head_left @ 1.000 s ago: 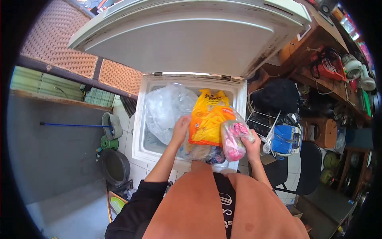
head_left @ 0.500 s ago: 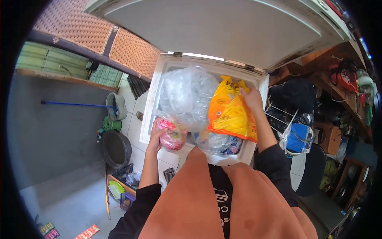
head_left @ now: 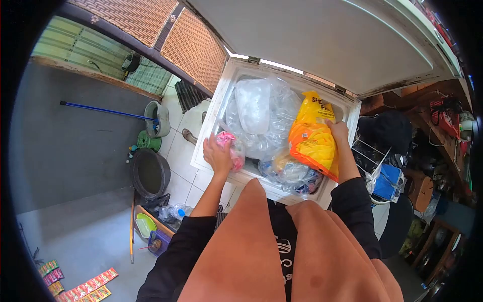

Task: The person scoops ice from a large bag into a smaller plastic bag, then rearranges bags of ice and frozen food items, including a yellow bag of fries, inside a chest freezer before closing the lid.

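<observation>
A white chest freezer (head_left: 202, 146) stands in front of my knees with its lid raised. My left hand (head_left: 218, 155) is at its front left corner, fingers curled over a pink package (head_left: 237, 153) in clear plastic. On the right, my right hand (head_left: 338, 132) grips the side of a yellow and orange plastic bag (head_left: 314, 136), which leans inside the freezer. A clear bag with a block of ice (head_left: 253, 106) fills the back left. Clear plastic bags (head_left: 289, 171) with bluish contents lie along the front.
The lid (head_left: 322, 40) rises behind the freezer. At left are a dark tub (head_left: 151, 173), a grey bucket (head_left: 163, 123) and a blue stick (head_left: 105, 108). A wire rack with a blue container (head_left: 388, 181) stands close on the right. Rows of sachets (head_left: 88, 286) lie at lower left.
My left hand has moved the pink package from over the front rim into the freezer's front left corner. My right hand stays on the yellow bag. The view has turned slightly.
</observation>
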Action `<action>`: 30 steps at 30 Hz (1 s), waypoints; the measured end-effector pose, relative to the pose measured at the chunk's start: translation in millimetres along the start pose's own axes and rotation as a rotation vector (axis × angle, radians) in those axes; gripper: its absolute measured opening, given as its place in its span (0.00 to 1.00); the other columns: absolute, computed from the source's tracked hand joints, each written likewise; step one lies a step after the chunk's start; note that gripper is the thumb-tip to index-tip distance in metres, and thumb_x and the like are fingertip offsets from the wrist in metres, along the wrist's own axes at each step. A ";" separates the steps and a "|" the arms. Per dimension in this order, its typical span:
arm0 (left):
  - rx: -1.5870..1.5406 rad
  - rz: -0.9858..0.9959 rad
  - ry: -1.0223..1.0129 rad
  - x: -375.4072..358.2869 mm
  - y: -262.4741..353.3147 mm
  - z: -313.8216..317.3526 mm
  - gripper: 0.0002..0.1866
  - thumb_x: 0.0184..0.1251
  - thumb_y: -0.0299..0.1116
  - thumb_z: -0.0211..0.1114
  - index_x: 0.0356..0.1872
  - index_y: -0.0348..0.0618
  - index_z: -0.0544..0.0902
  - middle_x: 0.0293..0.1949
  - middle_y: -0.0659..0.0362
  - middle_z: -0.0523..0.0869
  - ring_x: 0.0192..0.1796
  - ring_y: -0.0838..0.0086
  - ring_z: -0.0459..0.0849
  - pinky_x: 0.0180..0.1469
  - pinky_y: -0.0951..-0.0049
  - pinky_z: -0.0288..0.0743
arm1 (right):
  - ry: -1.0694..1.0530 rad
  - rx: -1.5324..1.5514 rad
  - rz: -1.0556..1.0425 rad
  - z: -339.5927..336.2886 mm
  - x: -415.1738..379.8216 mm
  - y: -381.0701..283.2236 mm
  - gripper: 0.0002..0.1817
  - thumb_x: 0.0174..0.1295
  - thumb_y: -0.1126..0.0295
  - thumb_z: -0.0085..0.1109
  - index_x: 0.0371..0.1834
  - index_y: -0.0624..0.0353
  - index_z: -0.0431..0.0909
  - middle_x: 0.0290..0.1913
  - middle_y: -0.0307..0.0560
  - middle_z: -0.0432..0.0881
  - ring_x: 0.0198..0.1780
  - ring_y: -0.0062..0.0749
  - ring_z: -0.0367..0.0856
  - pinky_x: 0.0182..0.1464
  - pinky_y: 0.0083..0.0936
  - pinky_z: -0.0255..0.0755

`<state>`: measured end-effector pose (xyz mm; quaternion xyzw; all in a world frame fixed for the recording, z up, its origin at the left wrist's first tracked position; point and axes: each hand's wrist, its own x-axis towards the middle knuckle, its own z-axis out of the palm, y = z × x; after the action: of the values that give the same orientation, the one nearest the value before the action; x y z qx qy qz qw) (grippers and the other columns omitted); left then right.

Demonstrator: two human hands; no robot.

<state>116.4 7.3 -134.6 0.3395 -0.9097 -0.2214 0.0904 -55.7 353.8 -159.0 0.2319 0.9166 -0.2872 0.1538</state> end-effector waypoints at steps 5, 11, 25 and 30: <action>0.038 0.028 0.194 -6.6 10.4 -5.1 0.36 0.48 0.44 0.65 0.58 0.41 0.63 0.61 0.44 0.55 0.63 0.50 0.54 0.61 0.53 0.48 | 0.086 0.577 -0.125 -13.6 -25.0 5.5 0.20 0.53 0.59 0.58 0.32 0.71 0.79 0.28 0.54 0.81 0.30 0.33 0.79 0.35 0.25 0.70; -0.472 0.571 0.062 -32.4 97.2 -23.3 0.38 0.43 0.32 0.67 0.58 0.38 0.60 0.62 0.43 0.54 0.64 0.51 0.53 0.63 0.56 0.47 | -0.090 1.117 -0.212 -82.8 -115.1 -67.5 0.12 0.61 0.67 0.51 0.36 0.66 0.77 0.33 0.42 0.80 0.32 0.21 0.77 0.36 0.16 0.69; -1.023 0.668 -0.867 21.5 221.5 27.7 0.12 0.58 0.19 0.51 0.43 0.35 0.77 0.38 0.59 0.82 0.44 0.76 0.78 0.50 0.79 0.68 | -0.307 0.335 -0.618 -114.4 -95.0 4.3 0.32 0.27 0.64 0.77 0.42 0.58 0.76 0.59 0.43 0.64 0.56 0.26 0.64 0.55 0.26 0.60; -1.066 0.362 -0.929 15.3 250.0 16.3 0.14 0.63 0.24 0.43 0.45 0.38 0.75 0.43 0.59 0.80 0.46 0.75 0.77 0.51 0.76 0.68 | -0.025 0.841 -0.638 -100.0 -78.9 -26.8 0.22 0.38 0.70 0.70 0.40 0.63 0.77 0.48 0.48 0.74 0.52 0.30 0.70 0.53 0.27 0.63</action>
<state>-44.7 170.7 -32.8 -0.0355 -0.6646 -0.7371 -0.1168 -17.7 367.4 -35.2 -0.0202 0.7455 -0.6652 -0.0365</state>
